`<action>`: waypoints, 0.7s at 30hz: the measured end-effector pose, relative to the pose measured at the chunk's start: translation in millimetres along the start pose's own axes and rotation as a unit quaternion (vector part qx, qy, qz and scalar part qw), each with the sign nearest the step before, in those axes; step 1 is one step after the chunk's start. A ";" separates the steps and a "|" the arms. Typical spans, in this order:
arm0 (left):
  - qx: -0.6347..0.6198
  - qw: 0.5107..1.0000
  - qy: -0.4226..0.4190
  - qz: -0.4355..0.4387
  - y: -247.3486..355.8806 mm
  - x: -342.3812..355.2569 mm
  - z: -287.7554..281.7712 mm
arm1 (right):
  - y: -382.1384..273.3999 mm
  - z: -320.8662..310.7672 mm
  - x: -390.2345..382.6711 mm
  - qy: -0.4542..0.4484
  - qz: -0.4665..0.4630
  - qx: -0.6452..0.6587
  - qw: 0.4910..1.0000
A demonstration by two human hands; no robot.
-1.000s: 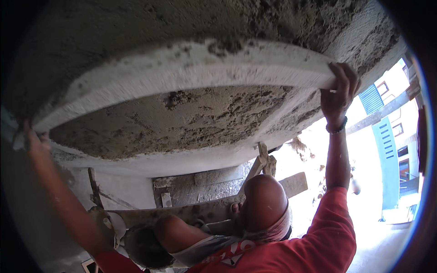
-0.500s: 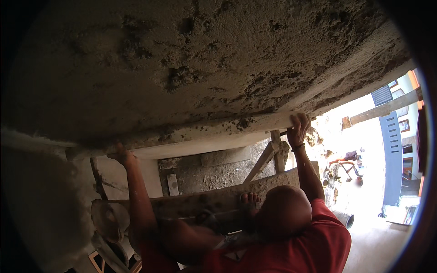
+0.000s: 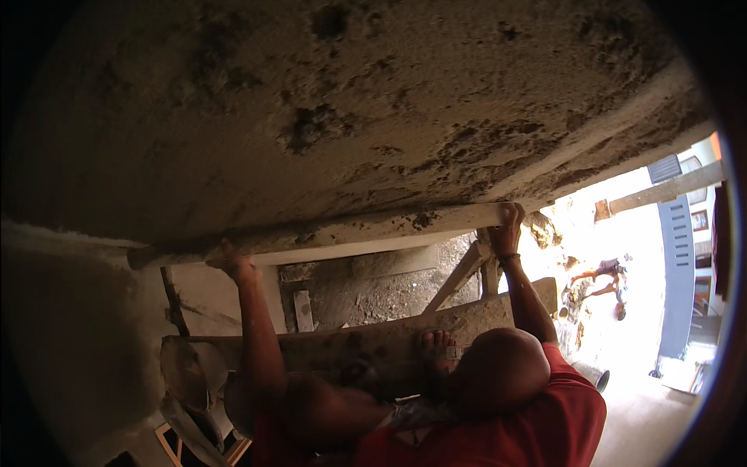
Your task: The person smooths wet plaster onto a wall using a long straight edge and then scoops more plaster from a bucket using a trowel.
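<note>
The left hand [image 3: 240, 265] and right hand [image 3: 507, 233] are holding the bar [image 3: 354, 233] near its two ends, along the rough plaster [image 3: 358, 156], and both should be pushing the same amount so it is sitting straight.

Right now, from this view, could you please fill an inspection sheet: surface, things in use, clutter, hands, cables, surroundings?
Surface: rough surface, brownish, pitted, with dark hollows.
Things in use: long board, dirt-specked; contact with the surface along its whole length cannot be told.
Clutter: plank below, diagonal timber behind it.
Hands: left hand and right hand both grip the board, the right near its end.
Cables: nothing seen.
Surroundings: bright open area at right, with another person and a bluish wall.
</note>
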State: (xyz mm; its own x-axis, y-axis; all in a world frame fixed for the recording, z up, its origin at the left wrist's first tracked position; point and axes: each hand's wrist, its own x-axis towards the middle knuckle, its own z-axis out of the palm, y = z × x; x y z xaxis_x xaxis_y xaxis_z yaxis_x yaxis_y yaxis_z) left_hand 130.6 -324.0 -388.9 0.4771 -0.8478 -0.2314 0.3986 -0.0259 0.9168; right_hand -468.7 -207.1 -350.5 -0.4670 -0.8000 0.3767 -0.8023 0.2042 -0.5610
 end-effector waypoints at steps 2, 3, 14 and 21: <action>0.015 0.999 0.050 -0.013 -14.7 -1.4 11.4 | 6.3 -4.3 -0.6 -0.002 -0.033 -0.010 0.999; 0.023 0.997 0.071 -0.026 -22.6 -4.5 19.8 | 5.4 -7.2 -2.2 0.006 -0.055 -0.037 0.998; -0.109 0.976 0.059 -0.181 -136.7 -5.0 -0.7 | 100.0 16.5 -5.7 -0.170 0.073 0.001 0.983; -0.086 0.964 0.103 -0.228 -149.0 -30.5 27.4 | 162.9 31.8 -1.9 -0.117 0.320 0.346 0.874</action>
State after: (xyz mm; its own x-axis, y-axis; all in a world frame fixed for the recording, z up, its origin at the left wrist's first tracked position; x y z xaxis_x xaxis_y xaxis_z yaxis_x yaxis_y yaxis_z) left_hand 35.2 -308.8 -509.4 0.3598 -0.6457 -0.6735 0.7191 -0.2679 0.6411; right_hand -586.7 -190.2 -466.1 -0.5832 -0.7576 -0.2932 0.0502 0.3266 -0.9438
